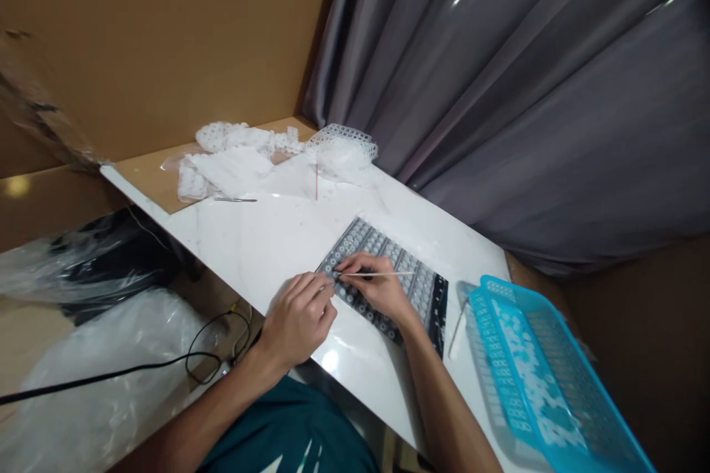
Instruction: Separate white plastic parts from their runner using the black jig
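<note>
A dark sheet (pixel 424 288) with rows of small round whitish pieces lies on the white table. My right hand (pixel 382 284) is over its left part, thumb and fingers pinched on a thin white stick (pixel 391 274) that runs level across the hand. The stick's left end is close to the round pieces, near my left fingertips. My left hand (pixel 302 314) rests at the sheet's near left edge, its fingers bent and held together. Whatever lies under those fingertips is hidden.
At the right stands a blue plastic basket (pixel 577 362) with small white pieces in it, and a thin white stick (pixel 458 327) lies beside it. White perforated scraps (pixel 238 162) are heaped at the back. A thin metal tool (pixel 236 199) and a red stick (pixel 316 181) lie nearby.
</note>
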The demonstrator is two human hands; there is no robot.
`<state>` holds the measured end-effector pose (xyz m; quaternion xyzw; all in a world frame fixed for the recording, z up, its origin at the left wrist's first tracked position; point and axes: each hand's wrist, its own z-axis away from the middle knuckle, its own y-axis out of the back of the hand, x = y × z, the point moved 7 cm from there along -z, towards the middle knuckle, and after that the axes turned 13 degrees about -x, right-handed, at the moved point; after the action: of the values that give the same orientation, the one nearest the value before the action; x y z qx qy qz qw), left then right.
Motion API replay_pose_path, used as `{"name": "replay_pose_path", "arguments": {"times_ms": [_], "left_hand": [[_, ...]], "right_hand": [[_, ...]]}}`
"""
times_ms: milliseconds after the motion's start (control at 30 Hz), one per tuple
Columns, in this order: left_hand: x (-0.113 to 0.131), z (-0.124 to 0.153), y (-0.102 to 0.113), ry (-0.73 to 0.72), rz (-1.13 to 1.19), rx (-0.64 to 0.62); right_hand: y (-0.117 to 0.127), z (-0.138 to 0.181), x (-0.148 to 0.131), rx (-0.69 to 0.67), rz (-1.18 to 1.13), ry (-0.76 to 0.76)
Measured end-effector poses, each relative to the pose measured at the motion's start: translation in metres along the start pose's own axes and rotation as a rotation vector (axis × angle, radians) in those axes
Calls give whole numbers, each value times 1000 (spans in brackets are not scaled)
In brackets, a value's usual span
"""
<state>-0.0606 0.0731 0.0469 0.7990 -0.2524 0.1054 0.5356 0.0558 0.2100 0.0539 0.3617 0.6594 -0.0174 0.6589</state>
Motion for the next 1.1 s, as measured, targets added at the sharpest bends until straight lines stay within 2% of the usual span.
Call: {"name": "replay_pose_path", "arguments": {"times_ms": [267,633,700,900,1000,1100], "left_hand": [[-1,0,0,-3,14,7],[-2,-2,-5,-21,-18,-30],[-2,-3,-6,-27,-23,-27],[-2,-4,-7,-23,-27,-34],[-1,-4,-5,-28,-19,-25],[0,-2,0,-39,13,8]], "right_hand": [[-1,-1,-3,-43,76,42],[-22,1,-14,-99,479,184],[-21,0,-11,-23,419,171],[-7,-1,-2,202,151,3],[-1,0,-6,216,98,-11],[1,1,-11,147,42,5]]}}
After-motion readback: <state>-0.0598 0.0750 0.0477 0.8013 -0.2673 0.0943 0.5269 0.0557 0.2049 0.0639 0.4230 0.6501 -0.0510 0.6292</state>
